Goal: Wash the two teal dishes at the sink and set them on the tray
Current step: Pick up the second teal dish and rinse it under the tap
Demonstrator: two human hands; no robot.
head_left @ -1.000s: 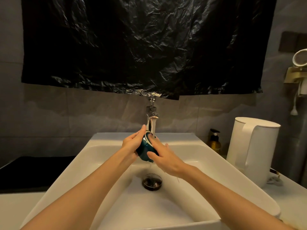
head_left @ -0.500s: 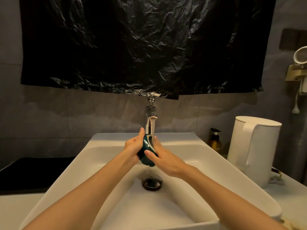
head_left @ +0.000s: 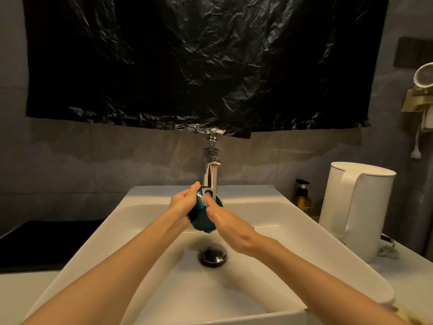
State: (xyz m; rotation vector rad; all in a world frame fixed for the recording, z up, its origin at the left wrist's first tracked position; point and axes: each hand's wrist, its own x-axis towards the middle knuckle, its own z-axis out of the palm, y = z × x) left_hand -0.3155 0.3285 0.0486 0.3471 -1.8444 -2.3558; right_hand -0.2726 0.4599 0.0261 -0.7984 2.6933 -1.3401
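A person stands at a white sink (head_left: 293, 221) and holds one teal dish (head_left: 201, 216) directly under the tap (head_left: 210, 174), above the basin. The dish is turned on its side, so its underside faces the camera, and the pale ring of its foot is just below the tap's spout, where the water comes down.

The left hand (head_left: 181, 204) grips the dish from the left of the tap, with the fingers curled over the upper edge. The right hand (head_left: 228, 222) holds it from the right – the thumb lies on the near face and one fingertip reaches into the foot ring. The skin of this hand looks wet. Its other fingers are hidden behind the dish, so I cannot tell how they lie.

Straight below the tap, at the bottom of the basin, is the dark round drain (head_left: 212, 255). To the right of the tap, on the worktop (head_left: 410, 277), stand a small amber pump bottle (head_left: 303, 198) and, further right, a tall white kettle (head_left: 356, 207). To the left of the tap lies a flat black surface (head_left: 35, 242) – whether it is a tray I cannot say. Above the tap a crumpled black plastic sheet (head_left: 187, 62) covers the wall.
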